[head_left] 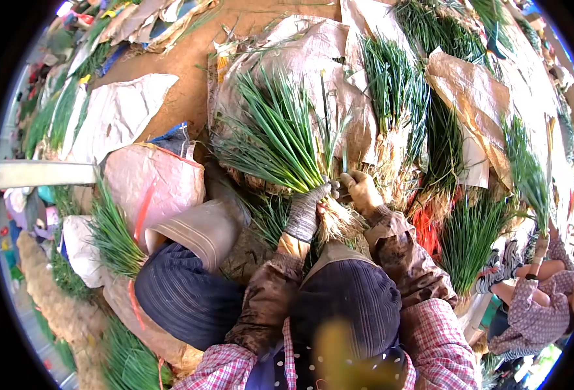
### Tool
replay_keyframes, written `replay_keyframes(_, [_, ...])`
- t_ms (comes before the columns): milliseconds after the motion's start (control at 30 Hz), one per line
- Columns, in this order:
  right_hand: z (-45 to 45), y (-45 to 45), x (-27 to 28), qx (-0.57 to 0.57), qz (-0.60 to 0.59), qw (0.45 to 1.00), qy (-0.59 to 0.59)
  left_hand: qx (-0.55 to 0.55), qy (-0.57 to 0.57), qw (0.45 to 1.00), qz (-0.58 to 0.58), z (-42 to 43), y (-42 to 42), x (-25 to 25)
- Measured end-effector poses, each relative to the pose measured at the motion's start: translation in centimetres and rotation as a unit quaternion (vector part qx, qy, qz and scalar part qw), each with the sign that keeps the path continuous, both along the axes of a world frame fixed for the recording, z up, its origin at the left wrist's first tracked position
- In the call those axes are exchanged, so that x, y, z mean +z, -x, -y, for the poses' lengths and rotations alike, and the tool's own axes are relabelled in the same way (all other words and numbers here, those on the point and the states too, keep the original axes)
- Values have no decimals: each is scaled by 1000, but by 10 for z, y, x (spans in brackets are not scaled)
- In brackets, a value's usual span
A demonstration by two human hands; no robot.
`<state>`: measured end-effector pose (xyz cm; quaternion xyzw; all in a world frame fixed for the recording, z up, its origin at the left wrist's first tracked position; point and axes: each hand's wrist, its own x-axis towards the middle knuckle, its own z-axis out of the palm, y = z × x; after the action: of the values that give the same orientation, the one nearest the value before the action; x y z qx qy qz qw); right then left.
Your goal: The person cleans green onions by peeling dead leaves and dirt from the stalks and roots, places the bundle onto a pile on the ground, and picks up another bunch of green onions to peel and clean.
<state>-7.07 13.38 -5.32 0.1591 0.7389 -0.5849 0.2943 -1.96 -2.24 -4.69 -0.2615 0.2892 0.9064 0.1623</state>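
One big pale woven sheet [300, 49], crumpled over a heap in front of the person; brown ground [189, 58] past it. Co-worker [540, 312] at far right, patterned top, holding up a leafy bunch [527, 175]. Person's striped trousers [183, 296] next, dark, both knees bent, left leg running into a beige boot [199, 227]. Pinkish sack [160, 182] just beyond the left knee. Stacked green onions [394, 78] lie right of center, roots toward the person; another pile [475, 240] sits right of the right sleeve.

Held green onion bunch [280, 136] is mid-view, between the person and the heap, tilted, leaves fanned up and left, roots [335, 221] hanging above the right knee. Left hand [313, 201], gray-wrapped, closed around the bunch's lower stalks. Right hand [363, 193] just beside it, fingers curled in; can't tell whether it pinches anything. Red plastic strips [425, 224] right of the right forearm, near the loose roots of the stack.
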Motion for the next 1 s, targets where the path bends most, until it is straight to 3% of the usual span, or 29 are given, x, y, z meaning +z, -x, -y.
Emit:
replay_keyframes(67, [-11, -5, -6, -96, 49, 994, -16, 35, -83, 994, -65, 0, 2, 13])
replay_keyframes(100, [-33, -13, -62, 73, -93, 985, -127, 34, -104, 993, -48, 2, 2, 17])
replay_keyframes(167, [-47, -16, -73, 71, -38, 997, -18, 26, -146, 989, -27, 2, 3, 20])
replay_keyframes(233, [-42, -3, -15, 216, -154, 928, -263, 1, -155, 988, -17, 3, 2, 13])
replay_keyframes(267, [-31, 15, 10, 128, -140, 930, -316, 2, -132, 991, -36, 2, 1, 20])
replay_keyframes(300, [-39, 40, 16, 131, -138, 916, -352, 3, -108, 993, -55, 2, 0, 24])
replay_keyframes(333, [-43, 58, 7, 70, -260, 868, -418, -13, -90, 995, -40, 2, -1, 11])
replay_keyframes(433, [-57, 102, 4, 121, -164, 783, -587, -2, -125, 991, -46, -1, 1, 14])
replay_keyframes(467, [-69, 106, -13, 96, -217, 774, -586, -9, -124, 991, -48, 1, 1, 16])
replay_keyframes(500, [-32, 106, 76, 91, -34, 844, -527, -7, -130, 990, -58, 1, 1, 18])
replay_keyframes(567, [-46, 109, 58, 28, -37, 856, -515, -2, -138, 989, -58, 1, 1, 17])
replay_keyframes(700, [-85, 101, 10, 89, -238, 728, -636, -4, -147, 987, -57, 2, 0, 11])
replay_keyframes(767, [-96, 96, 7, 107, -318, 718, -610, -1, -138, 989, -61, 4, 0, 12])
replay_keyframes(833, [-69, 85, 63, 83, -272, 775, -565, 14, -100, 993, -53, 2, 3, 34])
replay_keyframes(900, [-83, 76, 27, 73, -322, 744, -581, -14, -77, 996, -52, 8, 2, 29])
replay_keyframes(1000, [-50, 24, 54, 33, -364, 856, -366, -44, 11, 999, -21, 10, 2, 36])
